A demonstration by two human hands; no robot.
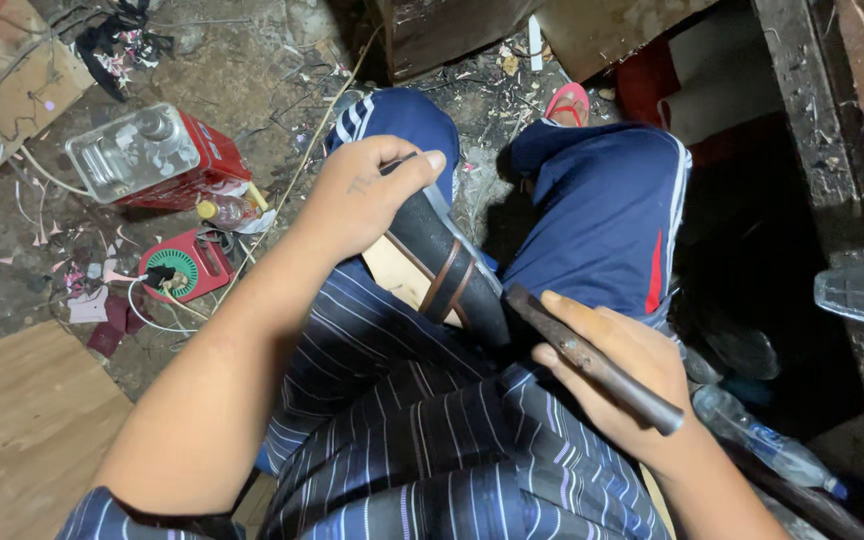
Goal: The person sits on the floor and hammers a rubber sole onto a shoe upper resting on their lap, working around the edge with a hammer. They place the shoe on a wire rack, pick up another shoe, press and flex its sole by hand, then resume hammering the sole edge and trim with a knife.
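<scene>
Left hand (357,200) clamped around a black shoe (442,265) on the lap, right hand (622,370) gripping a metal tool (592,360) that could slip toward the thigh.

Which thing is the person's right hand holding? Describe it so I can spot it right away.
Start at the striped cloth over the person's lap and go to its right edge, where the right hand lies palm up. Across that palm rests a metal tool, a long, narrow, rusty brown bar. Unlike the broad black sandal in the left hand, it is thin and straight.
</scene>
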